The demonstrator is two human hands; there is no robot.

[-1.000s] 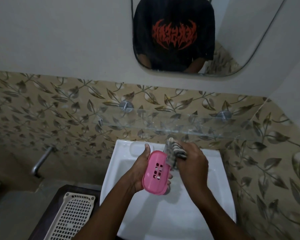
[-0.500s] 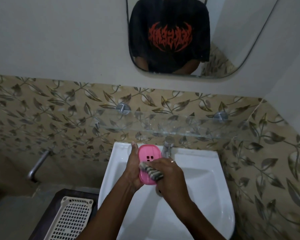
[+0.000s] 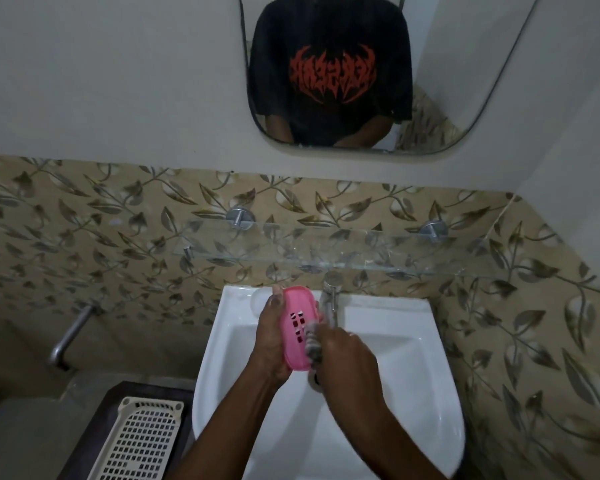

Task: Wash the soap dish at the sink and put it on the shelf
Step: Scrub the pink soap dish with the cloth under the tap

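Soap dish [image 3: 298, 326]: pink plastic, oblong, with a cluster of small slots near its middle. Held over the back left part of the basin, long axis running away from the viewer, slotted face turned up and to the right.
Left hand [image 3: 270, 336]: wrapped around the dish from its left side, thumb along the far left edge, fingers curled underneath; closed firmly on the dish.
Right hand [image 3: 347, 356]: fist-like, fingers folded around a striped cloth, knuckles up.
Cloth [image 3: 311, 342]: grey and white stripes, bunched, sticking out of the right hand and pressed against the right edge of the dish.
Sink [image 3: 406, 341]: white ceramic, wall-mounted, both forearms reaching across it from the near side.
Tap [image 3: 330, 295]: chrome, at the back rim, just right of the dish and above the right hand. Cannot tell whether water runs.
Shelf [image 3: 378, 249]: clear glass, fixed to the leaf-patterned tile on two round metal mounts, directly above the sink; some pale smears on it.
Mirror [image 3: 440, 109]: above the shelf, reflecting a black T-shirt with a red print.
Basket [image 3: 142, 441]: cream plastic, perforated, on a dark surface left of the sink.
Pipe [image 3: 70, 336]: metal, projecting from the wall at left.
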